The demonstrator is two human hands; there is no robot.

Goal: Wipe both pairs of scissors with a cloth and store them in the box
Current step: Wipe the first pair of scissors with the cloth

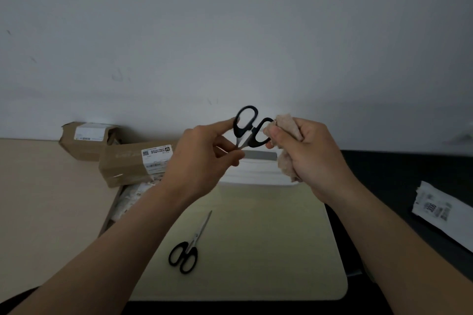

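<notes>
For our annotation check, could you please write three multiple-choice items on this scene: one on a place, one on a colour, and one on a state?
1. Where does the second pair of scissors lie?
A) on the pale mat
B) in a drawer
C) on the floor

2. What colour are the handles of both pairs?
A) red
B) black
C) blue

3. What does the right hand grip?
A) nothing
B) a pen
C) a beige cloth

Answers:
1 A: it lies flat on the mat, below the raised hands.
2 B: all the handle loops are black.
3 C: its fingers curl round the cloth, which touches a handle of the held pair of scissors gripped by the left hand.
</notes>
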